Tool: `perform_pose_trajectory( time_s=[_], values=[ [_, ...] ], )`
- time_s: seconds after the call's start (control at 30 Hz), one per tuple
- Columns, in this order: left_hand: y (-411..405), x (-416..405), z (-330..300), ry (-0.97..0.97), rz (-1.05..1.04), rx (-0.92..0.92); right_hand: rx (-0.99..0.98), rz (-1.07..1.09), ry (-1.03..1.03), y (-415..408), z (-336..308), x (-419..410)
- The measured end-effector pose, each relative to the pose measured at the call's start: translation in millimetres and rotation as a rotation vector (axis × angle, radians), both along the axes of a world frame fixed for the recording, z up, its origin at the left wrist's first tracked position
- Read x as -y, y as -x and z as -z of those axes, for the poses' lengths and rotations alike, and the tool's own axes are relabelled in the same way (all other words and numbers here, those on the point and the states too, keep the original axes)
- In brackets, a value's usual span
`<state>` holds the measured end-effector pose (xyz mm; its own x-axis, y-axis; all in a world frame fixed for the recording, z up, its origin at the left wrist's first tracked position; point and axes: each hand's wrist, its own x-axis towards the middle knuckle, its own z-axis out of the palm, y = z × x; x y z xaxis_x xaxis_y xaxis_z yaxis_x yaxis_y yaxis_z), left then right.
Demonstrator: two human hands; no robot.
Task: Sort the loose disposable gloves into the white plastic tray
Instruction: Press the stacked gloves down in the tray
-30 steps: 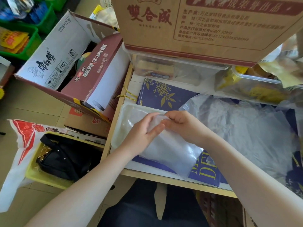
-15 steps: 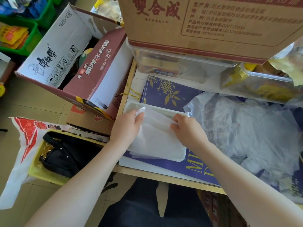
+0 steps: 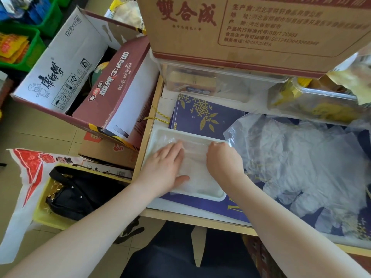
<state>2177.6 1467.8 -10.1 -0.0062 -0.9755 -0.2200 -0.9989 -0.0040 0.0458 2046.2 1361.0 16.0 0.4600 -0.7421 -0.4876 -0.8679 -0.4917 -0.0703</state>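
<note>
The white plastic tray (image 3: pixel 158 135) lies on a purple printed sheet at the table's left side. A folded clear disposable glove (image 3: pixel 195 169) lies flat inside it. My left hand (image 3: pixel 163 168) presses flat on the glove's left part with straight fingers. My right hand (image 3: pixel 222 159) is at the glove's right edge with its fingers curled down into the tray; whether they pinch the glove is hidden. A loose heap of clear gloves (image 3: pixel 305 157) is spread over the table to the right of the tray.
A large cardboard box (image 3: pixel 251 27) overhangs clear plastic containers (image 3: pixel 216 81) at the back. An open noodle carton (image 3: pixel 80 73) stands left of the table, above a yellow basket with a black bag (image 3: pixel 80 193). The table's wooden edge (image 3: pixel 192 219) runs in front.
Both hands carried the folded glove forward from above the table's front edge and laid it in the tray. The left hand now lies flat on it.
</note>
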Motion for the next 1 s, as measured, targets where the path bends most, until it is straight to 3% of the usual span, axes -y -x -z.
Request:
perform_pose_trajectory(
  time_s=[0.17,0.2,0.3,0.43,0.77,1.0],
  values=[
    [-11.6,5.1,5.7,-0.094,0.026,-0.005,0.189,-0.197,0.481,4.7,6.5,-17.0],
    [-11.8,6.9,4.5,-0.117,0.025,0.000,0.240,-0.243,0.497,4.4,10.3,-22.2],
    [-10.6,9.2,2.2,-0.148,0.024,-0.010,0.299,-0.389,0.238,1.9,22.0,-31.9],
    [-17.0,9.0,-2.3,-0.140,0.120,0.048,0.219,-0.427,-0.095,2.8,27.1,-24.8],
    [-26.9,12.7,-3.4,-0.199,0.108,0.130,-0.011,-0.484,0.156,31.8,35.2,-7.7],
    [-5.9,26.7,-25.3,-0.404,0.000,0.204,0.062,-0.464,0.218,36.3,43.0,-13.6]
  ],
)
